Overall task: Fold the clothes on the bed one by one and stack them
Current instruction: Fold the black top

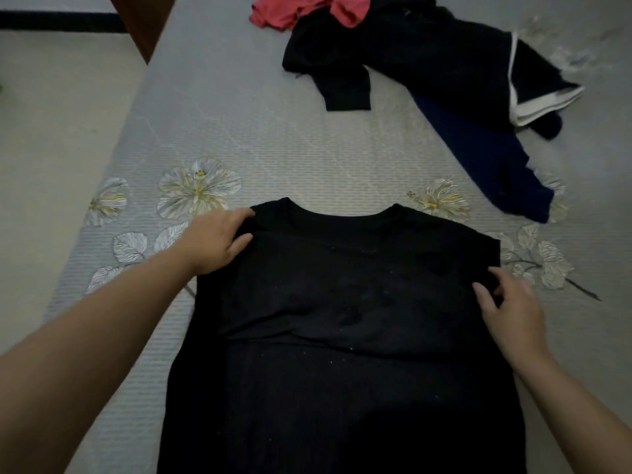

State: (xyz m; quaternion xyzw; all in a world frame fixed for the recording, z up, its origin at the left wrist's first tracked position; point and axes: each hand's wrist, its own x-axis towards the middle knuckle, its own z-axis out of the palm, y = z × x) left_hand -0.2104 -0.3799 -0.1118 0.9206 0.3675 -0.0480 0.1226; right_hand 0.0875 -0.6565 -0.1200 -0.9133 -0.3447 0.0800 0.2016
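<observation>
Black T-shirt (342, 302) flat on floral bed (239, 131), hem cut off below, left hand (219, 241) gripping its shoulder edge, right hand (509, 309) blurred, fingers loosely spread on its right edge

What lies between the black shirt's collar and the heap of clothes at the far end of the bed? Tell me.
Only bare bedsheet with its flower print, as the head view shows. Nothing lies between the black shirt and the heap of clothes.

A black top (342, 302) lies flat at lower centre of the frame on the bed (239, 131), neckline away, sleeves folded inward across its chest; unfolded clothes sit at upper right: pink (307, 10), black (393, 53), navy (485, 159).
</observation>
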